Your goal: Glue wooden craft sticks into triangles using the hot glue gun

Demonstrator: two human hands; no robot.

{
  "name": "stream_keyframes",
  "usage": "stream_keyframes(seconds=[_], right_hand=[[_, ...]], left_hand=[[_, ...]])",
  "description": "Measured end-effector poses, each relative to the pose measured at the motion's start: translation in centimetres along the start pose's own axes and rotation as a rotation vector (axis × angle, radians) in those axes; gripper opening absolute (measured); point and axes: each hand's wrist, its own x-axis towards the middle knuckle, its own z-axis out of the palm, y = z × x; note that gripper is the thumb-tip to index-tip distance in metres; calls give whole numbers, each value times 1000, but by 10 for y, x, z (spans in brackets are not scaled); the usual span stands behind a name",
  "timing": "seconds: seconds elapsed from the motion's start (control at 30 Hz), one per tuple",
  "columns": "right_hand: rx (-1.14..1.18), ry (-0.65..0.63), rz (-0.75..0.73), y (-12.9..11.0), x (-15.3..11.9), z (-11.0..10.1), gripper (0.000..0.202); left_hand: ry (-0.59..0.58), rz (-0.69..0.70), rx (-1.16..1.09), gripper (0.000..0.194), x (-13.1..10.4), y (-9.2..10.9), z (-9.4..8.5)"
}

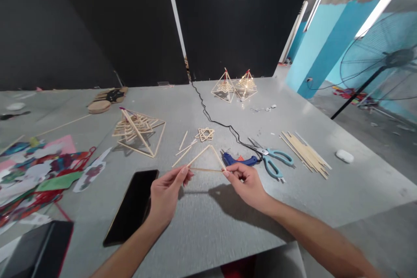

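Observation:
Between my hands is a triangle of thin wooden sticks (206,170), raised above the table with its point away from me. My left hand (170,189) pinches its left corner, and my right hand (244,183) pinches the right corner. Just beyond it lie a small star made of sticks (205,134) and several short loose sticks (183,140). A blue glue gun (239,160) rests beyond my right hand, with blue-handled scissors (272,158) beside it. A phone (132,208) lies by my left forearm.
A stick pyramid (140,132) stands at left; two lit ones (246,87) stand at the back. A black cable (211,120) crosses the table. At right are a stick bundle (306,153) and a white case (344,156). Coloured scraps (42,173) cover the left side.

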Motion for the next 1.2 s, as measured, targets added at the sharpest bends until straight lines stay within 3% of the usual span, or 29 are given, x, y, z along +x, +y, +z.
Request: stream_keyframes(seconds=[0.4, 0.6, 0.97, 1.2], right_hand=[[150, 45, 90, 0, 9, -4, 56], [179, 9, 163, 1, 12, -5, 61], [142, -26, 144, 2, 8, -5, 53], [145, -32, 134, -3, 6, -3, 55]], left_hand=[[-33, 19, 145, 48, -4, 3, -3], [-9, 5, 104, 49, -3, -1, -3], [22, -24, 11, 56, 0, -3, -2], [6, -2, -14, 46, -1, 2, -4]])
